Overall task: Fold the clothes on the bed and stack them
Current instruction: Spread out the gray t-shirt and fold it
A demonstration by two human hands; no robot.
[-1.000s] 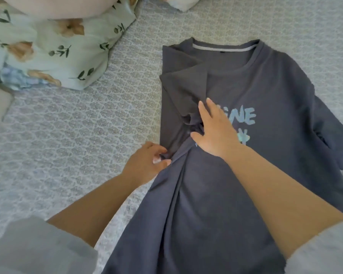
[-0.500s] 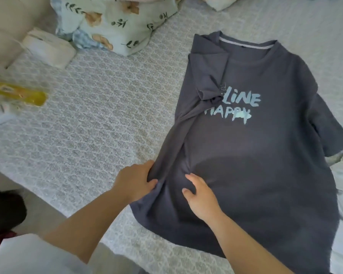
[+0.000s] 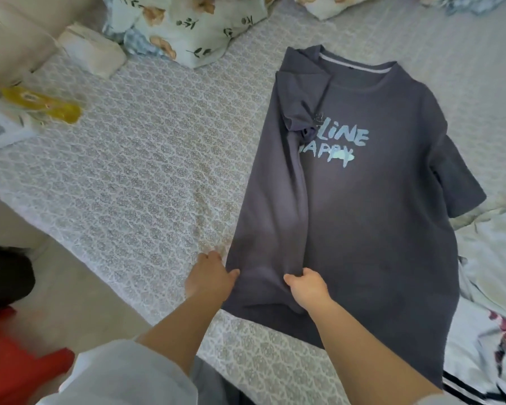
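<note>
A dark grey T-shirt [image 3: 362, 206] with pale blue lettering lies face up on the bed, collar at the far end. Its left side and sleeve are folded inward over the chest, forming a long crease down to the hem. My left hand [image 3: 209, 279] pinches the outer edge of that folded strip near the hem. My right hand [image 3: 308, 289] grips the inner edge of the same strip, a hand's width to the right. The right sleeve lies spread out flat.
The bed has a grey-white patterned cover [image 3: 129, 185]. Floral pillows [image 3: 193, 27] lie at the far end, a white pack [image 3: 94, 51] and a yellow packet [image 3: 46, 108] at the left. White printed clothing [image 3: 491, 302] lies at the right. A red object [image 3: 15, 361] sits on the floor.
Both hands slid down the folded strip from chest height to the hem. The fold along the shirt's left side is now longer and straighter.
</note>
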